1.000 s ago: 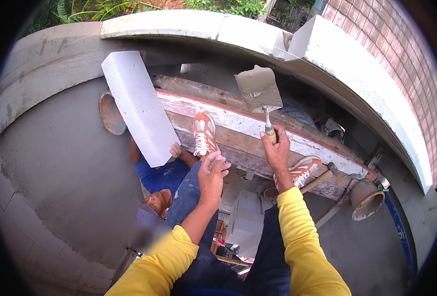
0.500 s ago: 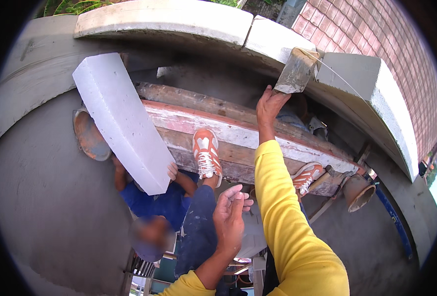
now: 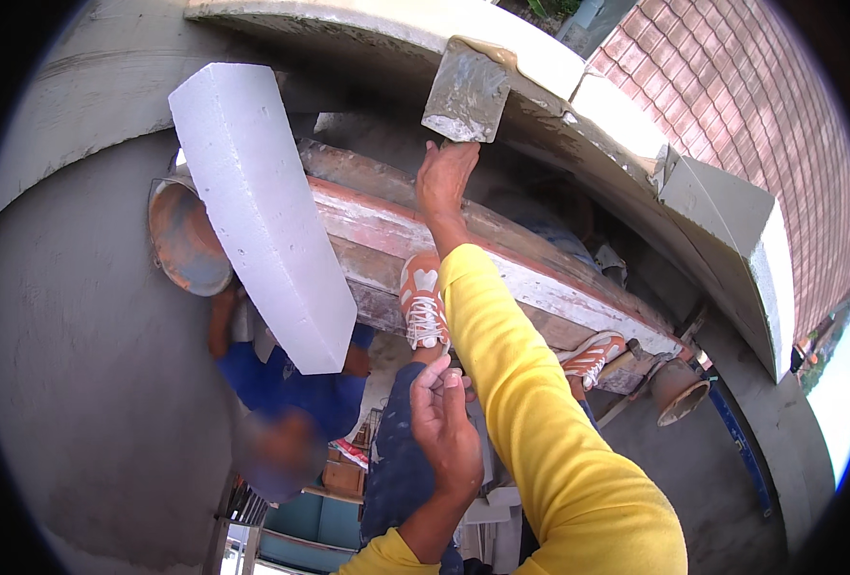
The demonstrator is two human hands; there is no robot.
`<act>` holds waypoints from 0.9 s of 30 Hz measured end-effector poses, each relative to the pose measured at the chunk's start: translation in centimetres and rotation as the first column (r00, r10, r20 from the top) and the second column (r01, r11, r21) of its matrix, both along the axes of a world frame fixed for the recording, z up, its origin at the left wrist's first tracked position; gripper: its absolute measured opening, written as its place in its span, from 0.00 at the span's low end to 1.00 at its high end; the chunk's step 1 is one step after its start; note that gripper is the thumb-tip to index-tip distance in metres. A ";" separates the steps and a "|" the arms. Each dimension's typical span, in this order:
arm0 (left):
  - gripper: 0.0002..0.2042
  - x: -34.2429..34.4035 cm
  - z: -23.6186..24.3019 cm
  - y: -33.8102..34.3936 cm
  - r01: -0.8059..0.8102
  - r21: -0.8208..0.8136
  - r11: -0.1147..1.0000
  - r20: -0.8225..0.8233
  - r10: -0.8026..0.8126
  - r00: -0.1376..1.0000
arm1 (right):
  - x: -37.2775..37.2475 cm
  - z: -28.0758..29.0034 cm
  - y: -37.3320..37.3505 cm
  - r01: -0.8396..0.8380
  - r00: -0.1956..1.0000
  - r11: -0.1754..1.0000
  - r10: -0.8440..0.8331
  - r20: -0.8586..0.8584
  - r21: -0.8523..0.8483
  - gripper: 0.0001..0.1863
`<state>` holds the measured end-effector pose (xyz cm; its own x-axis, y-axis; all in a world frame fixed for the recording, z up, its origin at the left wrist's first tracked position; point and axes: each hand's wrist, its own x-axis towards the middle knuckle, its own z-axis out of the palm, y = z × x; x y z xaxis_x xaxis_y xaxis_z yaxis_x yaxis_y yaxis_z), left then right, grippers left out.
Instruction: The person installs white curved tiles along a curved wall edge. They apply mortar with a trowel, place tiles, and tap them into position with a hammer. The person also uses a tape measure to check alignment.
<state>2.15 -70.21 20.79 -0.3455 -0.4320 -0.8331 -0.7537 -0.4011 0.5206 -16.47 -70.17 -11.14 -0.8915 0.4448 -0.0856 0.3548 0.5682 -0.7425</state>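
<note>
Holding the trowel (image 3: 466, 94) in closed fingers, the right hand (image 3: 447, 182) is nearer to the wall (image 3: 540, 57); lengthwise, the trowel points away, to its edge. The left hand (image 3: 447, 422) half curls; I cannot tell if empty.

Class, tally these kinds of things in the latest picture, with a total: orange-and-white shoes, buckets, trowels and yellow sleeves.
Orange-and-white shoes: 2
Buckets: 2
Trowel: 1
Yellow sleeves: 2
Total: 7
</note>
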 end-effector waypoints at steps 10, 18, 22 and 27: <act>0.15 -0.9 -0.8 -1.4 -0.117 -0.063 0.991 -0.045 0.115 0.992 | 2.6 7.5 -4.1 -0.235 0.960 0.957 0.202 -0.194 -0.168 0.19; 0.16 -0.8 -0.3 -1.3 -0.083 -0.028 0.996 0.017 0.084 0.996 | -6.2 7.5 -2.0 -0.113 0.973 0.879 0.192 0.127 -0.463 0.25; 0.16 -0.6 -1.4 -1.2 -0.071 -0.074 0.995 -0.021 0.070 0.997 | -1.2 6.8 -0.2 -0.182 0.861 0.945 0.287 0.420 -0.272 0.28; 0.18 0.7 -1.5 1.5 0.041 -0.100 0.994 -0.006 -0.042 0.999 | 15.0 8.3 13.0 -0.015 0.800 0.970 0.157 0.580 -0.242 0.29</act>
